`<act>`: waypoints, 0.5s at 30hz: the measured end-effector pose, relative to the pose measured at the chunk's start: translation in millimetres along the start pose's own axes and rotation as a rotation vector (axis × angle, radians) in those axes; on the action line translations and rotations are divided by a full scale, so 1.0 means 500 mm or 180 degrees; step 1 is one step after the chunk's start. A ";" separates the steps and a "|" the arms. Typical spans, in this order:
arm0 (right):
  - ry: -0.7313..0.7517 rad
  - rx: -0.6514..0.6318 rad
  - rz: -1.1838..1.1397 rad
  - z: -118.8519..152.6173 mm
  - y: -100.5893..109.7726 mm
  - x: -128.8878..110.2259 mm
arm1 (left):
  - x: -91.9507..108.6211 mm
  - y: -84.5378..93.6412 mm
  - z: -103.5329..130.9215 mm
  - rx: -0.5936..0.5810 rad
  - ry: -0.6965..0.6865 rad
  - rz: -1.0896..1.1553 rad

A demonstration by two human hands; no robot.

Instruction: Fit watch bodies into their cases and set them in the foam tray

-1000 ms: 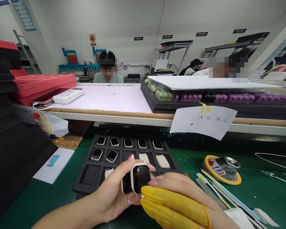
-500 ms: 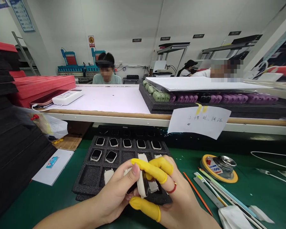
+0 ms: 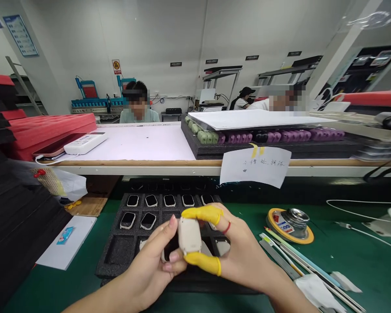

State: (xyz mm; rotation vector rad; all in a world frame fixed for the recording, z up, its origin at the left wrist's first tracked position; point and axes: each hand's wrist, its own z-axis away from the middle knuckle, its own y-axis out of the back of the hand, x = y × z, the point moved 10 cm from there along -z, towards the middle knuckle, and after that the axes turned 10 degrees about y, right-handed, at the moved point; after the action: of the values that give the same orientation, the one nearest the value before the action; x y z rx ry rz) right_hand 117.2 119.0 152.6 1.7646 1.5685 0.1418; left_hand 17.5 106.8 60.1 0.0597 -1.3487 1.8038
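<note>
Between yellow-covered fingertips, my right hand grips a cream watch case by its top and bottom edges, its plain pale face toward me. My left hand is closed around another watch with a dark screen, partly hidden by the fingers, close beside the first case. Both hands are over a black foam tray, whose compartments hold several cream watches with dark screens. My hands cover part of the tray's near side.
Pens and a ruler, a white cloth and a yellow-rimmed round container lie right. White paper lies left. A shelf edge crosses behind the tray. A person sits opposite.
The case in my right hand has turned from edge-on to show its flat pale side. My right index finger and thumb now span it. The camera view has shifted slightly.
</note>
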 end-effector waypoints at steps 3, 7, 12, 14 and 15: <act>-0.0620 -0.0088 0.0093 0.004 -0.028 0.082 | 0.043 0.014 0.006 0.0213 -0.0314 0.0374; -0.0828 -0.0381 0.0104 0.005 -0.112 0.148 | 0.078 0.008 0.019 0.0168 -0.0392 0.0665; -0.0836 -0.0314 -0.0024 -0.018 -0.098 0.125 | 0.092 0.002 0.044 0.0075 -0.0385 0.0714; -0.0779 -0.0069 -0.0204 -0.024 -0.038 0.075 | 0.098 -0.003 0.055 -0.0009 -0.0428 0.0691; -0.0725 0.0013 -0.0381 -0.020 -0.009 0.044 | 0.102 -0.007 0.060 -0.0069 -0.0470 0.0664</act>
State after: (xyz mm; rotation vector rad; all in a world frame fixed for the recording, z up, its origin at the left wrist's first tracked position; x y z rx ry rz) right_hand 113.4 142.8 148.3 1.6222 1.5032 -0.1169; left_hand -25.3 113.2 101.0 0.0423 -1.5256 1.9901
